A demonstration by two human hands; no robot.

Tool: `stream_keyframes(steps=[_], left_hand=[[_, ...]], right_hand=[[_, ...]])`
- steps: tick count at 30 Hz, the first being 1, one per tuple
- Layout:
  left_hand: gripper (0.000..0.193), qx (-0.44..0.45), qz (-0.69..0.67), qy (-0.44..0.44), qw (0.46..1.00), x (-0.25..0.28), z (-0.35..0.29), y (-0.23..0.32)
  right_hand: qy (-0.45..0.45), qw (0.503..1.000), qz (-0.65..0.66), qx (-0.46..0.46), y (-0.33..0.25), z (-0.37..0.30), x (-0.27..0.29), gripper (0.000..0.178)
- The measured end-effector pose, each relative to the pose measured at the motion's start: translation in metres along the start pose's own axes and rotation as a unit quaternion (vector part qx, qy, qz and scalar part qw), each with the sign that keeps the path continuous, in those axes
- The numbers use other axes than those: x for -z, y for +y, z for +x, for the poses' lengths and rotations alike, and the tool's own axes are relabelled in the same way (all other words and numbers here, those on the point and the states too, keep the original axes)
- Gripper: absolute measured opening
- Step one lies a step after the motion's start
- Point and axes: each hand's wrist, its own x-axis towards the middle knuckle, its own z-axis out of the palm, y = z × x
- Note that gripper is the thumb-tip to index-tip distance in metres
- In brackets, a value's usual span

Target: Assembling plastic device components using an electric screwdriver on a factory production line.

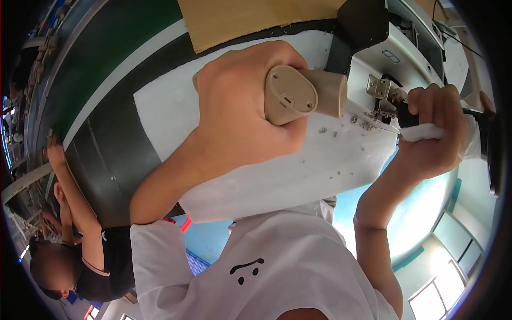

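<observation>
My left hand (240, 101) is closed around a beige plastic handheld appliance housing (290, 96), raised over a white mat. Its oval end, with small screw holes and a slot, faces up, and a second rounded part juts out to the right. At the right, my right hand (434, 133) grips a black screwdriver-like tool (408, 114), mostly hidden by the fingers. White wrapping (421, 132) shows by the thumb. The tool's front end is at the metal bracket (380, 88) of a grey screw feeder (397, 58); whether it touches a screw is hidden.
Small loose screws (362, 125) lie scattered on the white mat (277, 181), mostly near the feeder. Cardboard (256, 18) lies at the back. A green conveyor belt (128, 42) runs at the far left. Another person's arm (80, 197) reaches in at the left.
</observation>
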Motion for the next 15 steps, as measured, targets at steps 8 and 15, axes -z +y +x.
stream_keyframes(steps=[8,15], left_hand=[[0.022,0.003,0.004,-0.002,1.000,0.000,0.001,-0.002],[0.023,0.000,-0.013,-0.010,1.000,0.002,-0.001,0.001]], right_hand=[[0.125,0.977,-0.173,-0.005,0.005,-0.001,-0.032,0.019],[-0.032,0.964,0.239,-0.108,-0.016,-0.005,-0.024,0.008]])
